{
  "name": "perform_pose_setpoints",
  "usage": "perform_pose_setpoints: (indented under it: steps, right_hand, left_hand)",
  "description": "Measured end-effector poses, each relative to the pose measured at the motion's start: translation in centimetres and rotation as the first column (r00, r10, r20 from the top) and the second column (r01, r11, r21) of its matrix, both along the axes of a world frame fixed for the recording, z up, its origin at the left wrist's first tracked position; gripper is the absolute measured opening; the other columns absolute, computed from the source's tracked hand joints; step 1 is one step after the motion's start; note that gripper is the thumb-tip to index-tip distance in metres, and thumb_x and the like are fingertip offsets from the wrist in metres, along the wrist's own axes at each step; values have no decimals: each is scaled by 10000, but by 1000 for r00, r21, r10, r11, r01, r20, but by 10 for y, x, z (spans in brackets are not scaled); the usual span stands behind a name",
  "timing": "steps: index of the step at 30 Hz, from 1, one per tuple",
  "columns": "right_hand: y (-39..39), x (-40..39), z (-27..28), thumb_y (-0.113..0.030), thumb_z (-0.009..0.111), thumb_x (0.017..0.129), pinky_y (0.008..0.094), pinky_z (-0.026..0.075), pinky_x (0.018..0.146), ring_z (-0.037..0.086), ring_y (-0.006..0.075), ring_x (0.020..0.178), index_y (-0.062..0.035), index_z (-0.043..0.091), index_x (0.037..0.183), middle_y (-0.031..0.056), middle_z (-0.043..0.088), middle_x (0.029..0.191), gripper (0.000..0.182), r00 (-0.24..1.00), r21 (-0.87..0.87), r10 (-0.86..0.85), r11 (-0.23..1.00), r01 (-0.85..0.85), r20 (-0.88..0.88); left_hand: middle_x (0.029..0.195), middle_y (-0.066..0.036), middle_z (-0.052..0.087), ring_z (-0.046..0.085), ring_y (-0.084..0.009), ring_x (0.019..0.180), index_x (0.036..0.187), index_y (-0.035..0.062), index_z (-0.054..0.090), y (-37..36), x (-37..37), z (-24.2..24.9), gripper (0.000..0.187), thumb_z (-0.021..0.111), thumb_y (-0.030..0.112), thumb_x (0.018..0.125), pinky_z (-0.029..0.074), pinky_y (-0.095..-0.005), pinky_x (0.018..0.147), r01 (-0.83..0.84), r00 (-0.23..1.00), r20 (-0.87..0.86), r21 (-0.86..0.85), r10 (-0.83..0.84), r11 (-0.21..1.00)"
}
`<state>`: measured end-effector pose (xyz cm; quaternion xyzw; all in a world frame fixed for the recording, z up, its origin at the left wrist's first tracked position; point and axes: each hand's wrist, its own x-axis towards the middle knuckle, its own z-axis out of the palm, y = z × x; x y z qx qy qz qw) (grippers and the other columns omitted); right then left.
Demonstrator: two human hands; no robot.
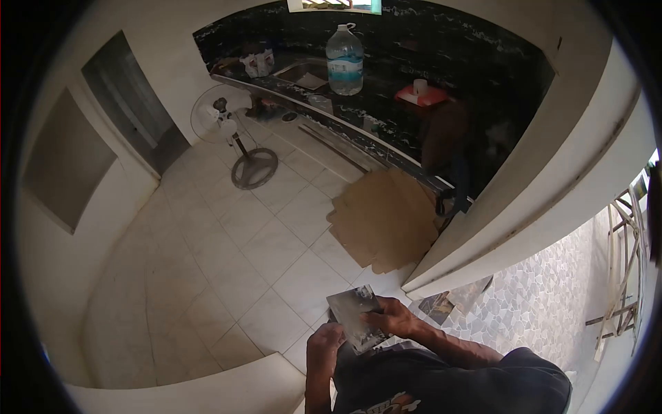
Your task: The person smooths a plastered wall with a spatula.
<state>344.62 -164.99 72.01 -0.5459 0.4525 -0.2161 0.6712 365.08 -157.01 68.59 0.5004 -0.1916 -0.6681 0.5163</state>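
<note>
In front of my body is a flat, grey rectangular plate (353,310) with pale smears on its face. It is tilted, and its exact kind is not clear. My right hand (393,317) grips it from its right edge, with fingers lying over the face. Closed at the plate's lower left edge is my left hand (325,343); its fingers are partly hidden, and it appears to hold that side.
A brown cardboard sheet (386,217) lies on the tiled floor by the wall edge. Ahead stands a pedestal fan (238,138). The dark counter carries a large water bottle (345,62) and a red item (422,95). A low white wall (207,390) borders the near left.
</note>
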Motion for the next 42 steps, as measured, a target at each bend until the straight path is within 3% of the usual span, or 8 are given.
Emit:
perform_pose_setpoints:
  steps: [1,4,14,17,25,30,36,42]
  right_hand:
    - [-21,14,26,-297,608,924,345,495,857,619,178,947,-12,593,1218,112,686,1010,409,1000,85,7,996,-5,-28]
    - [-70,56,44,-303,601,924,353,498,840,623,188,934,2,593,1201,130,686,1010,412,997,-254,-70,965,60,-30]
    - [-162,139,73,-308,600,914,332,504,816,624,175,915,13,577,1202,131,671,972,431,992,-21,-125,992,126,19]
    - [-196,161,94,-290,593,925,329,510,815,627,169,921,9,572,1211,120,668,985,414,994,-48,-84,996,81,-66]
    - [-301,223,50,-286,598,938,330,509,844,630,160,936,13,574,1200,116,672,1002,398,994,-107,-20,994,32,110]
    - [-380,270,72,-284,608,933,337,507,836,620,150,915,20,587,1176,115,677,997,390,978,-56,41,998,-31,205]
    - [-461,325,96,-275,612,921,338,505,830,618,159,922,11,583,1210,119,678,1011,408,975,-10,163,987,-163,149]
    - [-504,373,87,-323,623,923,351,497,846,620,185,930,4,587,1220,128,681,1027,443,971,-94,227,971,-221,71]
  left_hand:
    - [970,-99,661,632,-172,902,1008,-61,628,-26,13,18,235,632,163,937,510,-323,906,11,1000,15,12,-11,1000]
    - [959,-108,661,633,-170,891,996,-56,622,-89,55,44,211,618,144,932,506,-318,908,47,999,2,-40,-47,998]
    - [919,-100,622,615,-175,890,966,-52,577,-198,142,78,134,576,79,937,522,-353,887,89,994,65,-9,-88,996]
    - [963,-126,608,616,-204,916,974,-53,551,-223,167,68,124,559,65,937,523,-381,895,78,997,-5,-73,-79,994]
    - [914,-121,602,612,-196,876,939,-32,543,-320,224,68,112,564,78,939,512,-332,872,32,998,65,-82,-27,996]
    - [887,-94,603,596,-163,831,933,-18,544,-384,267,89,104,572,82,937,506,-309,837,-51,996,73,-99,58,994]
    - [906,-89,629,620,-151,847,946,-11,553,-438,312,103,79,590,58,935,511,-297,840,-221,974,28,-106,225,969]
    - [858,-72,662,630,-134,797,978,-33,622,-468,357,87,136,638,93,930,511,-265,773,-188,980,62,-18,189,982]
